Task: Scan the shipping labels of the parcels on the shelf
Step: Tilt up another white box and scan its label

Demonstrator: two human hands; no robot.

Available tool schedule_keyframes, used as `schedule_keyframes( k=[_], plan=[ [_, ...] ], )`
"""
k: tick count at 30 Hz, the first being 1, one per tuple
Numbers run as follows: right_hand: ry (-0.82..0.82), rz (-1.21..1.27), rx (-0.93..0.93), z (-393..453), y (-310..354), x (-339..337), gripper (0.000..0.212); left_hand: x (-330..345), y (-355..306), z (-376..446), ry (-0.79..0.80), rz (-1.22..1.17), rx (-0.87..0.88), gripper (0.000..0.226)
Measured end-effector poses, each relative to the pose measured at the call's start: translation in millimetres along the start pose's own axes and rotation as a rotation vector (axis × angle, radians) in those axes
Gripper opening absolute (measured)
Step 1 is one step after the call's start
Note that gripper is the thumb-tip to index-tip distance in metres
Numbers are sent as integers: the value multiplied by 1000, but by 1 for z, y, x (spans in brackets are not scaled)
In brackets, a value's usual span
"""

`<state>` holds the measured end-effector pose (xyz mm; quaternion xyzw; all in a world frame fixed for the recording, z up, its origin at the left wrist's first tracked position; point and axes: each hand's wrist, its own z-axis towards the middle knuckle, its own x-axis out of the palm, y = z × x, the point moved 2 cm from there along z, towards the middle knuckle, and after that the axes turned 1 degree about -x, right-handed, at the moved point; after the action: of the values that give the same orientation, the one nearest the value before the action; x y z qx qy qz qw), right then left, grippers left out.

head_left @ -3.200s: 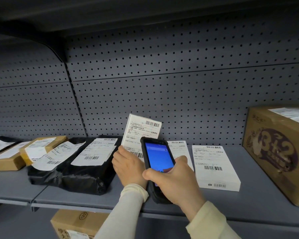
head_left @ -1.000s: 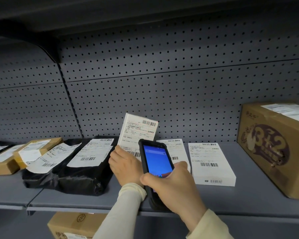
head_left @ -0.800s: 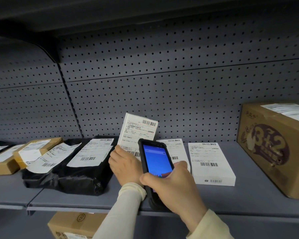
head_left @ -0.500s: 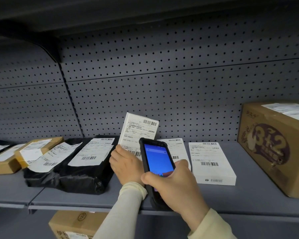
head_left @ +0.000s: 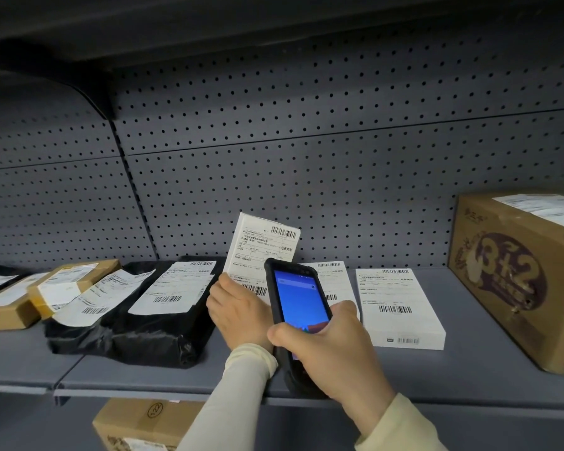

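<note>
My left hand (head_left: 238, 315) grips the lower end of a white box (head_left: 262, 247), tilted up off the grey shelf (head_left: 437, 369) so its shipping label faces me. My right hand (head_left: 332, 356) holds a black handheld scanner (head_left: 298, 301) with a lit blue screen just in front of that box's lower barcode. Two more white labelled boxes lie flat to the right, one (head_left: 339, 281) partly hidden behind the scanner, the other (head_left: 398, 307) in full view. Black poly bags (head_left: 144, 330) with labels lie to the left.
A large brown carton (head_left: 518, 281) with a label on top stands at the right end. Flat brown parcels (head_left: 69, 284) lie at the far left. A perforated back panel (head_left: 306, 157) closes the shelf behind. Another carton (head_left: 144, 424) sits on the level below.
Almost nothing has changed; both hands keep the same grips and the view has only drifted slightly.
</note>
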<state>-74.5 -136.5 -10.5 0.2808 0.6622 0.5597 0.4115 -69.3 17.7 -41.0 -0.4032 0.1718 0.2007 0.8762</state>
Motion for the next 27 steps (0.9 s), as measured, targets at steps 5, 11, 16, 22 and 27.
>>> schedule_keyframes(
  k=[5,11,16,22,27],
  plan=[
    [2,7,12,0,-1,0,49,-1,-3,-2,-48,21,12,50],
    [9,0,16,1,-1,1,48,0,-3,1,41,-30,-36,49],
    [5,6,15,8,-2,3,49,0,0,0,37,61,14,61],
    [16,-9,-4,21,0,6,51,0,1,1,54,43,26,89],
    [-6,-29,-14,33,5,7,52,-5,-4,6,92,73,13,102]
  ],
)
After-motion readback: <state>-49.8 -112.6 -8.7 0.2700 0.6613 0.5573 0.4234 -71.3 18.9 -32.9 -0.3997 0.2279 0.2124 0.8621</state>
